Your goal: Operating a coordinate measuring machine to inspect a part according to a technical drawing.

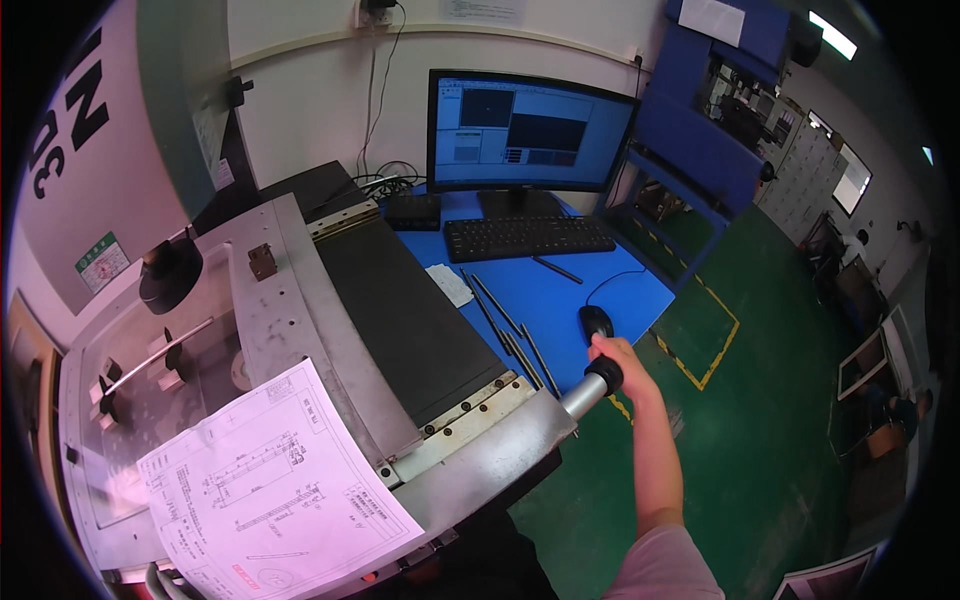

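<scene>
Your right hand [622, 362] grips the round, black, plastic-looking knob [604, 376], likely rigid: hold its rim. Left hand indiscernible.

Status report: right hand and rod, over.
Right grip at black knob, closure unclear. Slim rod rests on black supports. Technical drawing overlaps glass stage, clear of rod.

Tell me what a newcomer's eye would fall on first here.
Probably the lit monitor at the back of the blue table. Next, likely the white drawing sheet lying over the machine at lower left, then the right hand at the black knob, right of centre.
</scene>
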A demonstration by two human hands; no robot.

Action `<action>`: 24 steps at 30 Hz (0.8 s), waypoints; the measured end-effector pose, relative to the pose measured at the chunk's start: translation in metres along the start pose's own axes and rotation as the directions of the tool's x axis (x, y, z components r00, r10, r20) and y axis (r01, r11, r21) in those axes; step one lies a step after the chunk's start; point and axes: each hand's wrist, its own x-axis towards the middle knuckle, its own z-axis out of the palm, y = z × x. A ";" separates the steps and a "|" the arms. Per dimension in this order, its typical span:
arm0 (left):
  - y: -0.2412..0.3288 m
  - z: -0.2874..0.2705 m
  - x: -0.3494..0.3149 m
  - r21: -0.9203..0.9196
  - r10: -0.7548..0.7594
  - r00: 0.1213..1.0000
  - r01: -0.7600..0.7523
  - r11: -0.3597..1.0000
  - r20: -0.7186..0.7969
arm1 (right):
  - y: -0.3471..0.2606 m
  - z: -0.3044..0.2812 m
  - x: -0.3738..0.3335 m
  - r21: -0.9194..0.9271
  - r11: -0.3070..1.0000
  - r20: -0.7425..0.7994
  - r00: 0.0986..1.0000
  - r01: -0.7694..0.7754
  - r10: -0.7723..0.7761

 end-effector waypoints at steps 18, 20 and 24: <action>-0.002 -0.001 -0.001 0.014 0.010 0.999 -0.010 1.000 -0.030 | 0.008 -0.002 -0.021 -0.069 0.986 -0.002 0.988 -0.152 0.152; -0.003 -0.001 -0.001 0.004 -0.009 1.000 0.009 1.000 -0.028 | -0.011 -0.009 -0.036 -0.187 0.973 -0.034 0.991 -0.136 0.132; -0.005 0.000 0.001 0.011 -0.003 1.000 0.004 1.000 -0.024 | -0.018 0.005 -0.005 -0.134 0.991 -0.113 0.993 0.019 -0.034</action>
